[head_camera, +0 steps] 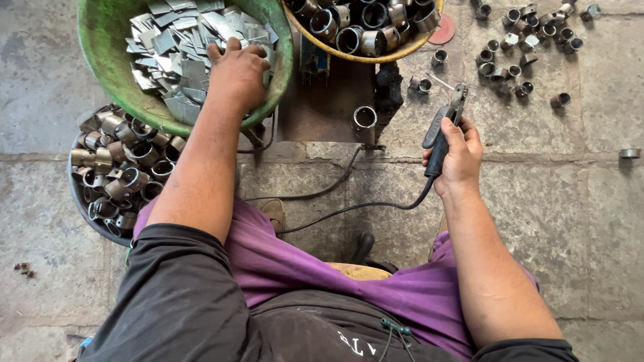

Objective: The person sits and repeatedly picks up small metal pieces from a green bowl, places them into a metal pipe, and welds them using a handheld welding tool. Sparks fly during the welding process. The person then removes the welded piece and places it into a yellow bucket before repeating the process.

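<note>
While our left hand grasps flat metal plates in a green tub, our right hand grips a welding electrode holder. Short metal rings litter the stone floor.

Left hand reaching forward palm down, right hand gripping

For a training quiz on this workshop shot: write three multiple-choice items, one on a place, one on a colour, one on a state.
1. Where is the left hand?
A. In the green basin, on the flat metal pieces
B. In the yellow basin
C. On the floor

2. What colour is the basin of flat pieces?
A. Yellow
B. Green
C. Blue

3. What is the right hand doing?
A. Lying open
B. Pinching a ring
C. Gripping the black welding holder

Answers: 1 A, the fingers rest on the pieces inside it; 2 B, its rim and wall are green; 3 C, the fingers wrap the handle, its cable trailing away.
</note>
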